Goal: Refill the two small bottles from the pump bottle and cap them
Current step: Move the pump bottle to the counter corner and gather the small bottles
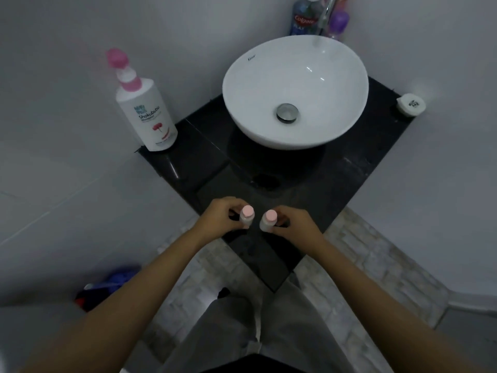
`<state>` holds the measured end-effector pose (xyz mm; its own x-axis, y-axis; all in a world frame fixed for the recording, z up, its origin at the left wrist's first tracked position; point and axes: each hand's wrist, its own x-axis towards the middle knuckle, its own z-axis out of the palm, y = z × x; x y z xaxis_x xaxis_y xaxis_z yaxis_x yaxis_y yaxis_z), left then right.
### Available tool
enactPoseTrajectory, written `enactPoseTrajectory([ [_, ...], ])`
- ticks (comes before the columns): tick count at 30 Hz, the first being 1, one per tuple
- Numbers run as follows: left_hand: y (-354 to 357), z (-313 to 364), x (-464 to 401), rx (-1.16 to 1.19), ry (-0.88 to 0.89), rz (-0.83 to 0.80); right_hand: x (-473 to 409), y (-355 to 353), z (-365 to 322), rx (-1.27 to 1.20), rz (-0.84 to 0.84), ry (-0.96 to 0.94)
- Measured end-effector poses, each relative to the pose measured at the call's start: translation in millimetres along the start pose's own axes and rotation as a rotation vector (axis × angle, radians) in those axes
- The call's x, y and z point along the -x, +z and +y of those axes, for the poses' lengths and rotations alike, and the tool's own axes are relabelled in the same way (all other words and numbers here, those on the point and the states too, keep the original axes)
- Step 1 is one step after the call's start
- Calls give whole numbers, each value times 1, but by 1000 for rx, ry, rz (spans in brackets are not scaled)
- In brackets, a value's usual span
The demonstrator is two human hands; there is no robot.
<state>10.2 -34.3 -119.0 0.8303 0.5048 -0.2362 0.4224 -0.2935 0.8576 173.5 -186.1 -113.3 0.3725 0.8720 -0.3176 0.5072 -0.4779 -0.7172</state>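
Two small pale bottles with pink caps stand side by side at the near corner of the black counter [336,179]. My left hand [220,218] grips the left small bottle [247,215]. My right hand [291,222] grips the right small bottle [267,220], which leans a little to the left. Both caps sit on their bottles. The white pump bottle [146,111] with a pink pump head stands upright at the counter's far left corner, well away from both hands.
A white bowl sink [295,90] with a metal drain fills the counter's middle. Behind it stand a tap [324,20], a mouthwash bottle [305,17] and a purple bottle [339,22]. A small white container [410,103] sits at the right corner. Walls close in on both sides.
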Motion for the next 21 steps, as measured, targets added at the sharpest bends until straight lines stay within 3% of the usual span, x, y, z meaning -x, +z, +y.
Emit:
enactPoseTrajectory([
  [5, -11, 0, 6, 26, -24, 128, -11, -1, -12, -73, 11, -36],
  [10, -49, -2, 3, 107, -134, 483, -56, -4, -54, -188, -12, -66],
  [16, -96, -7, -23, 191, -268, 897, -145, 14, -118, -146, -27, -130],
  [21, -107, -28, -52, 278, -386, 1060, -201, 35, -149, -103, -50, -184],
])
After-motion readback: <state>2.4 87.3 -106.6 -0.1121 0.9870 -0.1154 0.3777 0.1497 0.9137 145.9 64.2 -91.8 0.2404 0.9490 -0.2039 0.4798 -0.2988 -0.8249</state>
